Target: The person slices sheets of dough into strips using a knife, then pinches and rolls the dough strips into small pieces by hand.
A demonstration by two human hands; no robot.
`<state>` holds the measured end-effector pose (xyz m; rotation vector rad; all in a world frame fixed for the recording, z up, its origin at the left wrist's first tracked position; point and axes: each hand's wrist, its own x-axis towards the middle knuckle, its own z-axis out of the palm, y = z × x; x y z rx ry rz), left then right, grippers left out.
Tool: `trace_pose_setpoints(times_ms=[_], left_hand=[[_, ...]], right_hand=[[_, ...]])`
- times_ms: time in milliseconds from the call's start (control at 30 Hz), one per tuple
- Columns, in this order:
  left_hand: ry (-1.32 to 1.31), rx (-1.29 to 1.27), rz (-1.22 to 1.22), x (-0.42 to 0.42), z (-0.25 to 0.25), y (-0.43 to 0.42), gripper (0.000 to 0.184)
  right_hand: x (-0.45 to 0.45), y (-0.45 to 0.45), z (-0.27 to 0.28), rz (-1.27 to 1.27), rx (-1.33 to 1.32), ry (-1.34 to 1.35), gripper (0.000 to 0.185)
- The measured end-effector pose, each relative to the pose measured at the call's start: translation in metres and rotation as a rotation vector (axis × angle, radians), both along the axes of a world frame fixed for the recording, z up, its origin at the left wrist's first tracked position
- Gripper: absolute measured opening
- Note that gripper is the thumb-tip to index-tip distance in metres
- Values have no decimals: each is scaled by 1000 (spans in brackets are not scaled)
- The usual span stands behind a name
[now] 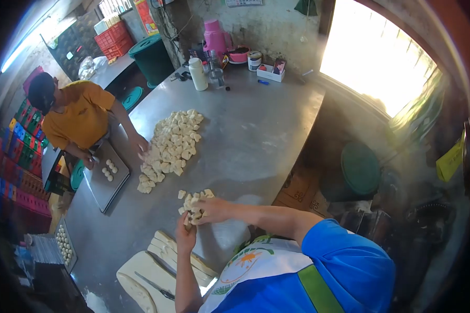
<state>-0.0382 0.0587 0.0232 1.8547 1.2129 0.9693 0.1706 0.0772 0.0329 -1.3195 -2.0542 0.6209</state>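
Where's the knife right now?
In the head view, the knife lies at the lower left, on the dough slab, beside the person's left forearm.

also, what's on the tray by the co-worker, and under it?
A few small dough balls sit on the tray, and the co-worker's hand is at its edge. Its underside is covered, so I can't tell whether it rests straight on the table or on another tray.

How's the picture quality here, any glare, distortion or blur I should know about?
Head view: the window is blown out to white, with a pale sheen on the metal table near it; strong fisheye bending, edges falling to black; the lower right background looks dim and hazy; the dough pieces stay distinguishable, though fine detail is soft.
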Motion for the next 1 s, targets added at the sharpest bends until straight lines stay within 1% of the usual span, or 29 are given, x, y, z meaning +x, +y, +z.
trace_pose_setpoints(times_ms=[33,67,100,133,167,200,267,300,333,367,433,500,533,567,600,633,667,700,733,767,800,833,867,933,967,1000], left_hand=[[141,168,-89,-8,-13,4,69],[130,167,-93,4,8,9,69],[162,325,-99,11,30,9,70],[201,477,-104,11,44,3,72],[-250,-238,-170,-9,16,7,60],[-254,-242,-170,-13,9,11,60],[-211,-280,-99,-18,0,14,33],[-150,-213,-71,-14,-14,10,22],[-85,-148,-34,-9,-24,1,14],[380,-112,-52,2,16,-7,15],[193,-154,-181,2,28,-17,14],[1,14,-350,15,55,-28,16],[5,-15,-313,6,56,-26,16],[6,-170,-188,2,59,-11,24],[3,-322,-70,-5,59,1,32],[5,-332,-50,-23,46,8,32],[197,-321,86,-46,20,21,42],[381,-302,219,-56,-2,32,53],[376,-302,228,-55,-16,34,53],[431,-306,252,-56,-29,31,68],[490,-307,275,-57,-43,30,84],[453,-240,155,-51,-66,35,97],[459,-235,164,-37,-63,47,97],[536,-146,17,-6,-57,71,88],[406,-159,-15,-8,-67,89,78],[420,-155,-19,-15,-62,106,78]], right_hand=[[-7,0,13,158,-127,42,39],[-11,1,20,319,-258,82,38],[-17,-4,21,320,-277,82,38],[-25,-8,22,295,-156,196,38],[-30,-7,25,268,-21,302,40],[-35,-7,29,268,-26,298,40],[-43,-13,35,106,142,351,30],[-43,-9,19,109,129,351,30],[-44,-1,-8,8,48,218,27],[-50,0,-28,-79,-39,86,24],[-30,9,-5,21,-54,-336,26],[-3,35,-52,9,-253,-535,38],[3,25,-44,-28,-215,-301,48],[13,28,-19,-69,-157,-81,59],[19,29,3,-37,-155,-87,59],[24,21,19,-33,-392,73,72],[31,16,24,-41,-626,235,86],[46,14,11,-35,-627,233,86],[63,13,-11,-73,-550,10,93],[71,13,-29,-112,-469,-205,102],[65,13,-40,-106,-466,-201,102],[51,18,-49,-71,-425,-195,106],[35,29,-53,-35,-388,-188,110],[-8,64,-38,73,-351,-214,107],[-20,87,-43,142,-284,-203,92],[-30,113,-49,203,-215,-187,77]])
